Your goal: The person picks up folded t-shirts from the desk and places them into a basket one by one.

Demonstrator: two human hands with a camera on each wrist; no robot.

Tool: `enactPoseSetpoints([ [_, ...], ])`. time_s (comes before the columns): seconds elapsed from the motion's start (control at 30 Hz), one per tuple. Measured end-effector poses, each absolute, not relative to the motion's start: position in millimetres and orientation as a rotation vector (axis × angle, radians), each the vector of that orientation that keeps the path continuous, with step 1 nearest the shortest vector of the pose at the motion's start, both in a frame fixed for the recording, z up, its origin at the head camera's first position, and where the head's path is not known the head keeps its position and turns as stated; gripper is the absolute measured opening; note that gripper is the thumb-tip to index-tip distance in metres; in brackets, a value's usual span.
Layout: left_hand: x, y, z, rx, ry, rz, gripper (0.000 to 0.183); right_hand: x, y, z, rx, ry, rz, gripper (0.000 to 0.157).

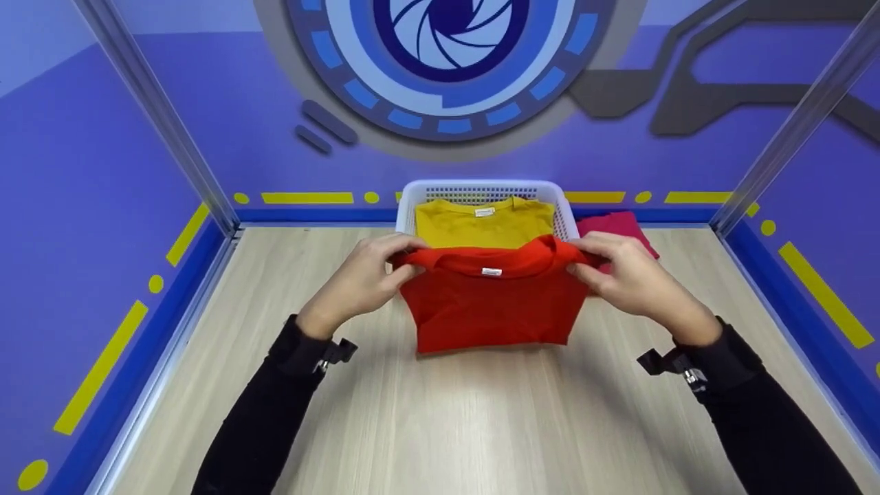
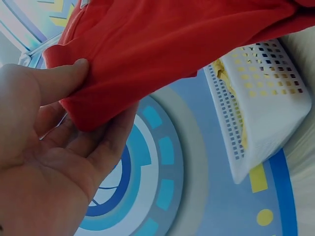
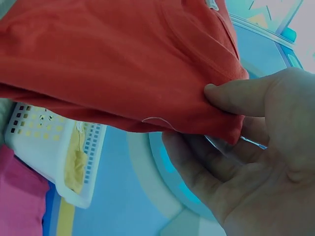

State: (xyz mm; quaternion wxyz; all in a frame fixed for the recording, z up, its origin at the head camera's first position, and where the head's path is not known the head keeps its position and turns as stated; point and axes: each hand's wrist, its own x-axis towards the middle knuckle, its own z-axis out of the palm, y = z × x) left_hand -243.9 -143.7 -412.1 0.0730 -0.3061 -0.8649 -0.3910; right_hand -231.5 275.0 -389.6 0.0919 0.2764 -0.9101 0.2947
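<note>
A folded red T-shirt [image 1: 491,309] with a white neck label hangs between both hands, in front of the basket. My left hand [image 1: 368,271] pinches its left shoulder corner, thumb on the near face and fingers behind, as the left wrist view shows of the red cloth [image 2: 147,44]. At the other shoulder corner, my right hand [image 1: 629,275] pinches the shirt [image 3: 123,64] the same way. Behind it, a yellow T-shirt [image 1: 481,227] lies folded in a white plastic basket [image 1: 481,184]. The red shirt hides the basket's front.
A folded pink-red garment [image 1: 622,227] lies on the table right of the basket, partly behind the right hand. The wooden table [image 1: 481,426] is enclosed by a purple back wall [image 1: 227,124] and side panels with metal corner posts.
</note>
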Motion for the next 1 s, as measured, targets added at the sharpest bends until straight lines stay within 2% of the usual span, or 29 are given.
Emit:
enactPoseSetpoints([
  [0.2, -260, -139, -395, -0.937, -2.596, -1.186, 0.023, -248, 278, -372, 0.816, -2.708, 0.904, 0.018],
  [0.5, -305, -133, -385, -0.880, -2.675, -1.242, 0.026, -289, 280, -364, 0.599, -2.874, 0.996, 0.007],
  [0.77, -346, -127, -381, -0.805, -2.747, -1.234, 0.026, -326, 286, -361, 0.551, -3.032, 1.059, 0.028],
  [1.0, -376, -122, -390, -0.719, -2.800, -1.251, 0.027, -354, 286, -369, 0.529, -3.096, 1.112, 0.025],
])
